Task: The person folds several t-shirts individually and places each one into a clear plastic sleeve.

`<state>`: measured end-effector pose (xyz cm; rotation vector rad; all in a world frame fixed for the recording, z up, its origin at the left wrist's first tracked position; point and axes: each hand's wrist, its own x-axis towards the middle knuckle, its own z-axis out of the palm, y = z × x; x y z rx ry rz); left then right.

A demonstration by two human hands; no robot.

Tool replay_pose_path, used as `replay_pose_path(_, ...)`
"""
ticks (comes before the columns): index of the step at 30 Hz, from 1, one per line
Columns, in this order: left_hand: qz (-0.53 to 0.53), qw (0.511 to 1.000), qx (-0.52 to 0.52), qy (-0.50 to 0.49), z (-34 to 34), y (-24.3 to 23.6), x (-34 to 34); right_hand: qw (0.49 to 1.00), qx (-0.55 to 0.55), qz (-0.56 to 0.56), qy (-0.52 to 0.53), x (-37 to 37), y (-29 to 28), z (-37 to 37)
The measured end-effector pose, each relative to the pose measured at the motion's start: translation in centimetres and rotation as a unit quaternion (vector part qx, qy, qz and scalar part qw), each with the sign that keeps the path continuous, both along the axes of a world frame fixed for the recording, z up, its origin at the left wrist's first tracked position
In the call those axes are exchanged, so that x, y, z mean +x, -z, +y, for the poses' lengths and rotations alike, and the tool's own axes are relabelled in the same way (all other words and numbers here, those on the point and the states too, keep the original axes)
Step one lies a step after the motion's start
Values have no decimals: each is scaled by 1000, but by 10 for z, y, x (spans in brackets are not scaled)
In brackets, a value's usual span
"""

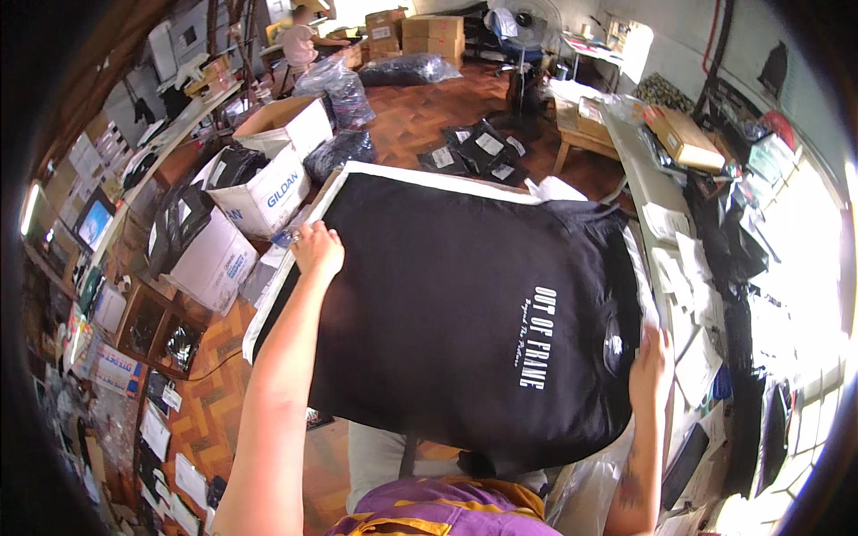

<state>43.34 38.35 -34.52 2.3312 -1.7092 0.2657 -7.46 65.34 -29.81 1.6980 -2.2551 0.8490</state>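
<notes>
A black T-shirt (429,286) with white print near its collar is spread flat over a white-edged board (393,169). Its collar points to the right and its hem lies at the left. My left hand (317,249) is closed at the shirt's left edge, fingers curled over the hem and the board's rim. At the right edge, beside the collar, my right hand (651,368) is closed on the shirt's edge; its fingertips are partly hidden and slightly blurred. The shirt's near side hangs in folds over the board's front, close to my body.
Open cardboard boxes (271,192) with black bundles stand at the left. Black packages (485,147) lie on the wooden floor beyond the board. A long table (636,170) with papers runs along the right. At the back are a fan (529,25), stacked cartons (433,36) and a seated person (299,43).
</notes>
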Motion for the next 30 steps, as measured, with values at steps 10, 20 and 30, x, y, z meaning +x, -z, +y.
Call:
replay_pose_path(10, 183, 977, 103, 17, -57, -25, 11, 997, -12, -35, 67, -131, 80, -130)
replay_pose_path(20, 426, 888, 49, 166, -46, -37, 100, 678, 57, -713, -167, -92, -67, -89)
replay_pose_path(30, 579, 780, -61, 230, -43, -200, 101, 795, -28, -595, -113, -208, -80, -141)
